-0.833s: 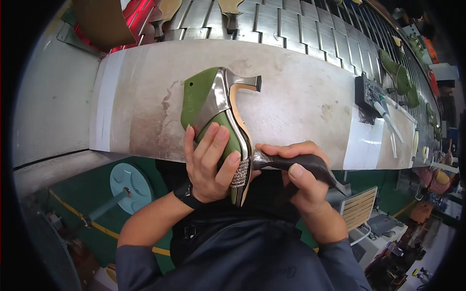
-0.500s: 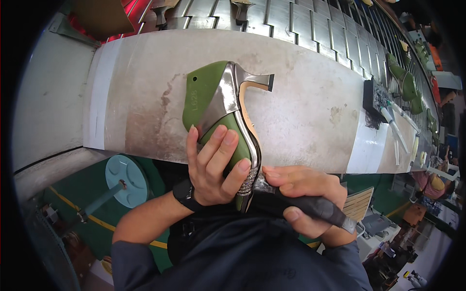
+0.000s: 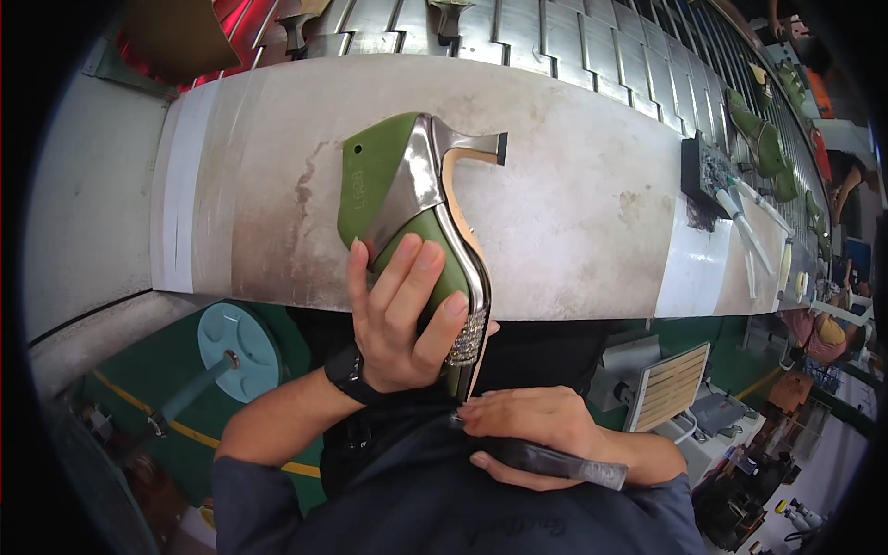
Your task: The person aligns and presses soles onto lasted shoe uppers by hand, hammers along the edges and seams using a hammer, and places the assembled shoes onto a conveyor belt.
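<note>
A metallic grey high-heeled shoe (image 3: 425,173) sits on a green last (image 3: 377,171), tilted with its heel pointing right and its toe toward my body. My left hand (image 3: 400,324) is wrapped around the forepart, fingers over the green last and beside a glittering rhinestone band (image 3: 468,339). In my right hand (image 3: 536,421) is a black-handled tool (image 3: 555,460); its working end lies by the toe tip, mostly covered by my fingers. The tan sole (image 3: 460,208) faces right.
Beyond the pale worktable (image 3: 573,213) runs a slatted metal conveyor (image 3: 527,37) carrying heeled pieces. At right are a black block (image 3: 710,176), white slim tools (image 3: 743,227) and more green lasts (image 3: 766,148). A blue disc (image 3: 239,347) stands lower left. Another person (image 3: 846,176) is far right.
My right hand and the tool have moved down and left, from beside the rhinestone band to the toe tip. The shoe has shifted slightly left in the view, still in my left hand.
</note>
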The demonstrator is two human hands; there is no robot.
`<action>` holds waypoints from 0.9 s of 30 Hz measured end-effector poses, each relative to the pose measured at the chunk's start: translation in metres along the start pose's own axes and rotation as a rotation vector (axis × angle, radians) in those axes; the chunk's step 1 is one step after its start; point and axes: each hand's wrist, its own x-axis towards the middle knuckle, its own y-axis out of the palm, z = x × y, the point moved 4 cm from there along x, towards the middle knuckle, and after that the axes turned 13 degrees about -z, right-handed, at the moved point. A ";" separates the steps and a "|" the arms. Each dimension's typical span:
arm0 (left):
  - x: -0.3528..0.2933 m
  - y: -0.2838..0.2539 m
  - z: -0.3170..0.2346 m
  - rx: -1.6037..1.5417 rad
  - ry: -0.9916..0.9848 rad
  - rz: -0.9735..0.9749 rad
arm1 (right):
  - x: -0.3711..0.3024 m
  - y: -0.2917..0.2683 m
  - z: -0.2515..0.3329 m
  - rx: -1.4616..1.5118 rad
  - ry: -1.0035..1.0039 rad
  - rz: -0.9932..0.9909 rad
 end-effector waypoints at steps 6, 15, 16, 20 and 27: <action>-0.005 0.000 0.005 0.019 0.020 -0.038 | 0.014 -0.035 0.006 0.179 -0.008 -0.276; -0.011 0.004 0.005 -0.030 -0.083 -0.127 | 0.044 -0.036 -0.001 0.178 -0.034 -0.305; -0.011 0.004 0.006 -0.037 -0.095 -0.111 | 0.047 -0.037 -0.003 0.190 -0.021 -0.299; -0.014 0.003 0.005 -0.051 -0.125 -0.084 | 0.056 -0.043 -0.008 0.228 0.030 -0.278; -0.015 0.007 0.003 -0.039 -0.132 -0.128 | 0.076 -0.056 -0.015 0.237 0.052 -0.152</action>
